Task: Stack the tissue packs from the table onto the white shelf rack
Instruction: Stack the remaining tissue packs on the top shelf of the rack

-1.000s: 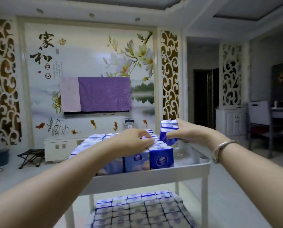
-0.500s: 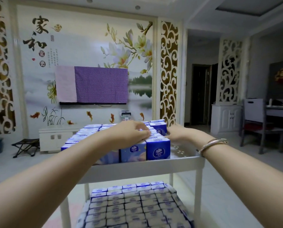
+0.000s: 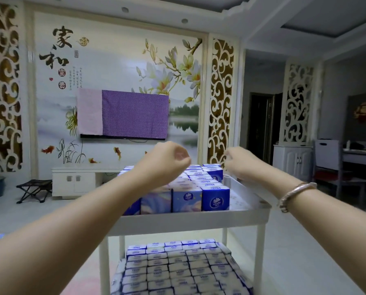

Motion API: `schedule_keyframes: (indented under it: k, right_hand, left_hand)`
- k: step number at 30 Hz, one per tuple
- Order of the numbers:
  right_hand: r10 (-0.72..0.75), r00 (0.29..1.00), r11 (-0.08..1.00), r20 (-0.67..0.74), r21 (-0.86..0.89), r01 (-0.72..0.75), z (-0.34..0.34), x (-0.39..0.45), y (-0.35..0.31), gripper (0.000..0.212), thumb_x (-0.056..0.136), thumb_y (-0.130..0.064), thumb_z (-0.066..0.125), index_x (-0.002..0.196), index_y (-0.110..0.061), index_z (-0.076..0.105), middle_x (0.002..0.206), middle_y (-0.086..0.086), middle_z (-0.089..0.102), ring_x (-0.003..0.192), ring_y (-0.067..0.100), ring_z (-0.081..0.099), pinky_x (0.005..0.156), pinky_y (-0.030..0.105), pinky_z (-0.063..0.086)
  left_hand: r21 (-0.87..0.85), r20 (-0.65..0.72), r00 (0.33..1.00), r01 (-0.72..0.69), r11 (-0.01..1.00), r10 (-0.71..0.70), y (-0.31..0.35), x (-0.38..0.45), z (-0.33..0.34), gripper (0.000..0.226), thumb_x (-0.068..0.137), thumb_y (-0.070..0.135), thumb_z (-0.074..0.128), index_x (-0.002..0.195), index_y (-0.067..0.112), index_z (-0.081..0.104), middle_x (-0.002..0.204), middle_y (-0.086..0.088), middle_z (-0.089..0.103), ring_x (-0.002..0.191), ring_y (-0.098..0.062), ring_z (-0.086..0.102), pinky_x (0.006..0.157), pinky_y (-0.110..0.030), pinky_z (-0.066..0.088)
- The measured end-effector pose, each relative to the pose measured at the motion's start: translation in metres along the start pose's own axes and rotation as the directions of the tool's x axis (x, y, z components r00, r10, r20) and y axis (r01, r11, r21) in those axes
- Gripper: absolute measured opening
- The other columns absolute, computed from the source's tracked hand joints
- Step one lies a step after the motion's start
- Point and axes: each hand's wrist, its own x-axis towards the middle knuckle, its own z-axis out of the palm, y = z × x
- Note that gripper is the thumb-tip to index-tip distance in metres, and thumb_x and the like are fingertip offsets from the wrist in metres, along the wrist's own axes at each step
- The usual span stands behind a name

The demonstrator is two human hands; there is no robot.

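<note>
Both hands (image 3: 167, 159) (image 3: 240, 162) have lifted off the packs (image 3: 201, 188), grips seemingly loose and empty; a careless sleeve could topple the rack's (image 3: 190, 220) edge row.

My packs (image 3: 215, 198) are blue and white, some with pale pink-purple swirls, on a white rack (image 3: 190, 219). The bangle (image 3: 294, 193) on my wrist is silver. A purple dotted cloth (image 3: 135, 114) joins a pink one (image 3: 90, 112). The mural (image 3: 118, 67) shows black characters, white-pink blossoms and orange fish. Gold-and-white scroll panels (image 3: 220, 99) flank it.
</note>
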Motion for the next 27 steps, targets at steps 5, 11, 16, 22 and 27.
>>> schedule_keyframes:
  k: [5,11,16,22,27]
  right_hand:
    - [-0.332,0.937,0.942,-0.104,0.019,0.336,-0.005,-0.04,-0.074,0.041,0.096,-0.013,0.042,0.136,-0.013,0.045,0.142,0.004,0.042,0.126,0.016,0.043,0.1,0.027,0.033]
    - [-0.545,0.836,0.832,-0.067,0.074,0.549,0.048,-0.064,-0.191,0.036,0.096,-0.016,0.04,0.131,-0.017,0.048,0.138,0.0,0.044,0.126,0.015,0.041,0.104,0.031,0.036]
    - [-0.606,0.795,0.788,-0.003,0.128,0.602,0.13,-0.078,-0.269,0.035,0.094,-0.017,0.04,0.128,-0.016,0.049,0.13,0.003,0.046,0.117,0.017,0.044,0.093,0.031,0.037]
    - [-0.548,0.798,0.836,0.25,0.173,0.52,0.281,-0.086,-0.315,0.036,0.091,-0.015,0.041,0.127,-0.014,0.047,0.132,0.006,0.045,0.124,0.023,0.04,0.092,0.03,0.036]
    - [-0.498,0.785,0.866,0.369,0.164,0.472,0.391,-0.068,-0.335,0.037,0.091,-0.015,0.039,0.127,-0.015,0.047,0.133,0.005,0.043,0.123,0.022,0.041,0.091,0.031,0.042]
  left_hand:
    - [-0.039,-0.102,0.991,0.083,0.996,-0.086,-0.043,-0.032,-0.05,0.019,0.089,0.026,0.059,0.089,0.016,0.075,0.088,0.002,0.07,0.087,-0.013,0.064,0.079,-0.026,0.048]
    - [-0.076,-0.189,0.946,0.253,0.964,-0.263,-0.12,-0.106,-0.108,0.016,0.089,0.018,0.06,0.089,0.016,0.076,0.089,0.0,0.072,0.086,-0.011,0.063,0.068,-0.019,0.047]
    - [-0.209,-0.191,0.834,0.481,0.852,-0.518,-0.216,-0.191,-0.122,0.013,0.078,0.028,0.062,0.074,0.024,0.074,0.084,0.001,0.073,0.084,-0.016,0.067,0.081,-0.034,0.055]
    - [-0.446,-0.205,0.65,0.603,0.661,-0.732,-0.31,-0.269,-0.09,0.013,0.075,0.023,0.06,0.067,0.022,0.07,0.079,0.0,0.073,0.082,-0.017,0.067,0.081,-0.031,0.051]
    - [-0.54,-0.201,0.505,0.658,0.525,-0.84,-0.392,-0.291,-0.067,0.022,0.084,0.013,0.058,0.07,0.024,0.07,0.082,0.003,0.073,0.085,-0.022,0.067,0.079,-0.039,0.053]
